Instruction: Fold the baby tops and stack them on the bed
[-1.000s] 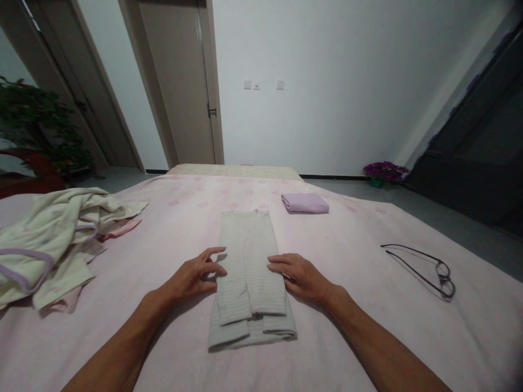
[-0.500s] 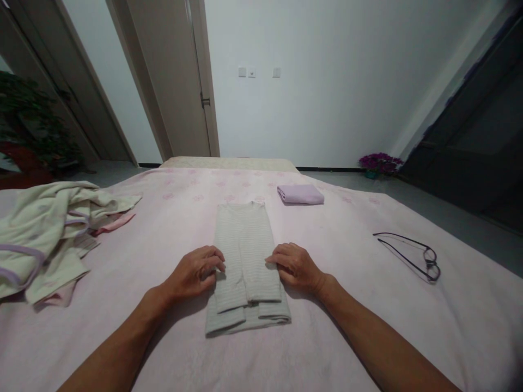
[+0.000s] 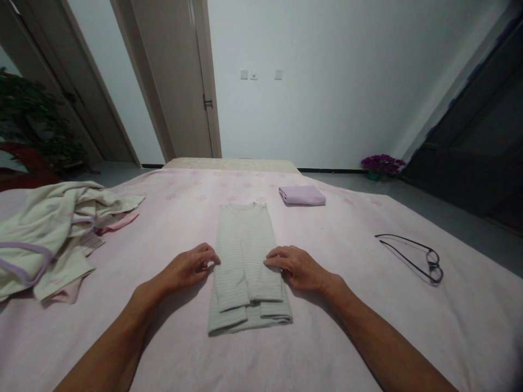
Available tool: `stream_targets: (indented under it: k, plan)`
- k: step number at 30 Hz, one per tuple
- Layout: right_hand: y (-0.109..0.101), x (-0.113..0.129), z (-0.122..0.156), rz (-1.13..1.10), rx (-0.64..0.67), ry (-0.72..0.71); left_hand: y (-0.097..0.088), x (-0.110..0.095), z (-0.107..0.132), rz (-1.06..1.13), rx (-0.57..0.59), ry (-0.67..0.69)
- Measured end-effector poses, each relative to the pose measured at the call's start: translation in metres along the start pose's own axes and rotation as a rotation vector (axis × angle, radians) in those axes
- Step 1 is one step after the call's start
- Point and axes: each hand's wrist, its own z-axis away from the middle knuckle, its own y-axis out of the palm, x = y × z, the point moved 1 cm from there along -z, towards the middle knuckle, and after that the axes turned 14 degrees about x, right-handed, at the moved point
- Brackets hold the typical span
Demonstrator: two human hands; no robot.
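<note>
A folded, pale grey-green striped long-sleeved top lies flat in front of me in a narrow strip, its sleeves laid lengthwise down the middle and its neckline at the far end. My left hand is at its left edge, loosely bent with a gap between thumb and forefinger, the fingertips just at the fabric. On the opposite side, my right hand rests its fingertips on the top near the right edge. The right thumb is mostly hidden. No fabric is lifted by either hand.
Pink patterned bedding covers the surface. A folded lilac cloth lies beyond the top to the right. Dark-framed glasses are at right, with temples unfolded. Crumpled cream clothes with purple trim are heaped at left.
My left hand has drawn slightly left, from over the top to its edge. My right hand stays at the right side. The whole view has shifted a little.
</note>
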Motion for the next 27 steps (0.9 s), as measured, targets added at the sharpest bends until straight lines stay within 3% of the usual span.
stream_targets:
  k: [5,9,14,22,27]
  plan:
    - [0.008,-0.006,-0.001,-0.165,-0.089,-0.057,-0.002,-0.001,0.003,0.069,0.121,0.071]
    - [0.015,-0.015,0.000,-0.260,-0.193,-0.119,0.002,-0.009,0.001,0.057,0.106,0.048]
    - [0.022,-0.017,-0.001,-0.190,-0.166,-0.170,0.011,-0.014,-0.003,0.026,0.093,0.063]
    - [0.025,-0.011,-0.002,-0.082,-0.213,-0.136,0.017,-0.021,-0.009,0.191,0.012,0.207]
    - [0.020,-0.004,-0.006,0.008,-0.231,-0.117,0.021,-0.028,-0.011,0.055,0.003,0.257]
